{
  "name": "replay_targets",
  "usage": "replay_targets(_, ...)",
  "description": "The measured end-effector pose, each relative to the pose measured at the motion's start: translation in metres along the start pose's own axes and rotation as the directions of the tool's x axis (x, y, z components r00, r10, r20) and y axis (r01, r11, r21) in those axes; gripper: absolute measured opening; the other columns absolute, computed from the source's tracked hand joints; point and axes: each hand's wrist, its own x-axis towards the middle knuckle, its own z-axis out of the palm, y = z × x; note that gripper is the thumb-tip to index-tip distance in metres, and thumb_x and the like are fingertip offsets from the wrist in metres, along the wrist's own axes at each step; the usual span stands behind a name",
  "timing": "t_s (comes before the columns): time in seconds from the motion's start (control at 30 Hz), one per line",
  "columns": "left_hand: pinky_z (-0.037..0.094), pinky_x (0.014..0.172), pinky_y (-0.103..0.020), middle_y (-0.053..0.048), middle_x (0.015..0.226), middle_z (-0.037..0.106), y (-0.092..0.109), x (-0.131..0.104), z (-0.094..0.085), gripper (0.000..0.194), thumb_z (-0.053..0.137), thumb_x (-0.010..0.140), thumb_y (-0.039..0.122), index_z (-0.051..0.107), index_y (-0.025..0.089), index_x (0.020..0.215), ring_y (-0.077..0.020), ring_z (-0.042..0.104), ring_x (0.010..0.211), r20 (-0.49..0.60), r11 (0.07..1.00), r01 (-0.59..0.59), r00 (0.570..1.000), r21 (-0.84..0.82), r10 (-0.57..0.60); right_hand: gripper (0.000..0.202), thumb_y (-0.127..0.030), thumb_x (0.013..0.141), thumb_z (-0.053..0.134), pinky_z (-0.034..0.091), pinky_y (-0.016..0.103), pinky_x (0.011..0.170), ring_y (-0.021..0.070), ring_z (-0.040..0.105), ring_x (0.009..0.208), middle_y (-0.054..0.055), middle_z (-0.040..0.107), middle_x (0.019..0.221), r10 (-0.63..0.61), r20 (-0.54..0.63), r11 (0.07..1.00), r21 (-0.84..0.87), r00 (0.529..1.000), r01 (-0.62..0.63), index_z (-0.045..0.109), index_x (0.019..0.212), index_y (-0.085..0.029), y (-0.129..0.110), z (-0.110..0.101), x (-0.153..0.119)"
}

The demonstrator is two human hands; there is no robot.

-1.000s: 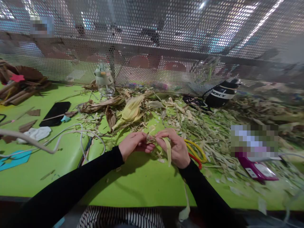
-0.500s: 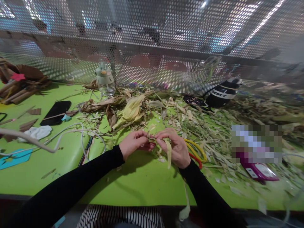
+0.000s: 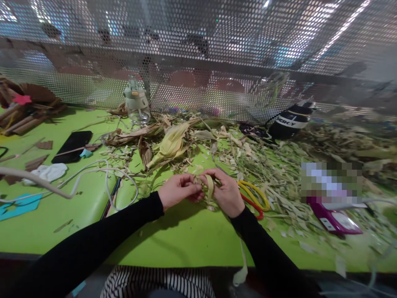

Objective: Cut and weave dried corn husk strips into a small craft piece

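I take the pale yellow corn husk bundle [image 3: 172, 142] as my landmark. On its near side, a little to the right, I have both hands close together above the green table [image 3: 186, 244]. My left hand [image 3: 179, 191] pinches the end of a pale husk strip [image 3: 210, 187] between thumb and fingers, though from up here I cannot make out the exact contact. My right hand [image 3: 228, 192] grips the same strip, its fingers bent, with a curl of it standing against them. So the strip sits nearer me than the bundle and slightly right of it. Further right of the bundle I see yellow and red loops [image 3: 259, 193] just beside my right wrist, then a wide spread of husk scraps [image 3: 279, 186]. Beyond the bundle to the left stands a clear bottle [image 3: 136, 105]; well left of it lies a black phone [image 3: 72, 147].
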Motion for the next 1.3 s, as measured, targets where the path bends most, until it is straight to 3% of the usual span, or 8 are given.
replay_targets(0.23, 0.051, 0.064, -0.025, -0.001, 0.063, 0.065, 0.006, 0.0, 0.001, 0.032, 0.076, 0.062, 0.035, 0.054, 0.013, 0.071, -0.009, 0.06, 0.055, -0.134, 0.996, -0.052, 0.99, -0.067, 0.043, 0.012, -0.024, 0.081, 0.057, 0.042, 0.025, 0.056, 0.013, 0.052, 0.06, 0.001, 0.06, 0.068, -0.049, 0.023, 0.994, -0.101, 0.999, 0.051, 0.06, 0.071, -0.018, -0.006, -0.007, 0.0)
replay_targets(0.43, 0.039, 0.051, -0.02, 0.005, 0.053, 0.053, -0.002, 0.006, -0.006, 0.02, 0.069, 0.067, 0.028, 0.053, 0.015, 0.066, -0.0069, 0.047, 0.047, -0.162, 0.967, -0.148, 0.97, 0.208, 0.183, 0.023, -0.039, 0.082, 0.058, 0.041, 0.023, 0.053, 0.0108, 0.05, 0.054, -0.002, 0.057, 0.061, 0.05, 0.308, 0.989, 0.117, 0.95, -0.089, 0.066, 0.079, -0.018, -0.005, -0.005, -0.002)
replay_targets(0.63, 0.033, 0.055, -0.024, 0.001, 0.058, 0.055, -0.009, 0.002, -0.008, 0.015, 0.056, 0.075, 0.029, 0.058, 0.017, 0.066, -0.0113, 0.045, 0.053, 0.092, 0.73, -0.196, 0.979, 0.655, 0.18, 0.05, -0.043, 0.086, 0.051, 0.029, 0.022, 0.046, 0.0097, 0.033, 0.046, -0.008, 0.035, 0.052, 0.154, 0.291, 0.977, 0.097, 0.944, -0.189, 0.047, 0.132, -0.022, -0.003, -0.007, -0.001)
replay_targets(0.77, 0.027, 0.053, -0.024, 0.003, 0.055, 0.048, -0.006, -0.002, -0.005, 0.018, 0.055, 0.077, 0.032, 0.058, 0.017, 0.068, -0.011, 0.04, 0.053, 0.101, 0.546, -0.202, 0.972, 0.813, 0.211, 0.049, -0.044, 0.086, 0.052, 0.029, 0.022, 0.047, 0.0093, 0.035, 0.047, -0.008, 0.036, 0.053, 0.241, 0.241, 0.958, 0.098, 0.94, -0.271, 0.047, 0.129, -0.021, -0.003, -0.007, 0.001)
replay_targets(1.0, 0.027, 0.053, -0.024, 0.003, 0.056, 0.048, -0.003, -0.004, -0.003, 0.024, 0.048, 0.081, 0.036, 0.054, 0.017, 0.068, -0.0105, 0.039, 0.053, 0.085, 0.426, -0.183, 0.967, 0.886, 0.239, 0.034, -0.045, 0.085, 0.054, 0.038, 0.022, 0.052, 0.0105, 0.048, 0.054, -0.004, 0.05, 0.06, 0.274, 0.221, 0.936, 0.161, 0.936, -0.312, 0.056, 0.106, -0.018, -0.006, 0.001, 0.0)
replay_targets(1.1, 0.032, 0.055, -0.024, 0.001, 0.058, 0.053, -0.005, -0.002, -0.003, 0.024, 0.042, 0.083, 0.029, 0.053, 0.017, 0.066, -0.0111, 0.044, 0.053, 0.068, 0.504, -0.195, 0.964, 0.841, 0.258, 0.03, -0.045, 0.087, 0.051, 0.041, 0.022, 0.055, 0.012, 0.054, 0.061, 0.0, 0.059, 0.071, 0.248, 0.156, 0.955, 0.126, 0.956, -0.268, 0.055, 0.101, -0.018, -0.008, -0.001, -0.001)
replay_targets(1.23, 0.045, 0.063, -0.025, -0.003, 0.069, 0.064, -0.007, 0.002, -0.004, 0.022, 0.042, 0.084, 0.028, 0.057, 0.015, 0.075, -0.013, 0.058, 0.062, -0.028, 0.857, -0.114, 0.989, 0.502, 0.148, 0.032, -0.046, 0.091, 0.041, 0.04, 0.024, 0.053, 0.0135, 0.054, 0.06, 0.003, 0.062, 0.075, 0.171, 0.109, 0.984, -0.06, 0.979, -0.166, 0.057, 0.097, -0.019, -0.01, -0.009, -0.001)
replay_targets(1.3, 0.049, 0.067, -0.026, -0.003, 0.072, 0.066, -0.007, 0.004, -0.003, 0.021, 0.046, 0.084, 0.03, 0.059, 0.015, 0.08, -0.0134, 0.061, 0.065, -0.063, 0.94, -0.074, 0.993, 0.332, 0.1, 0.035, -0.047, 0.093, 0.035, 0.041, 0.025, 0.054, 0.0142, 0.055, 0.062, 0.003, 0.062, 0.078, 0.12, 0.138, 0.99, -0.094, 0.983, -0.107, 0.056, 0.096, -0.019, -0.011, -0.014, -0.001)
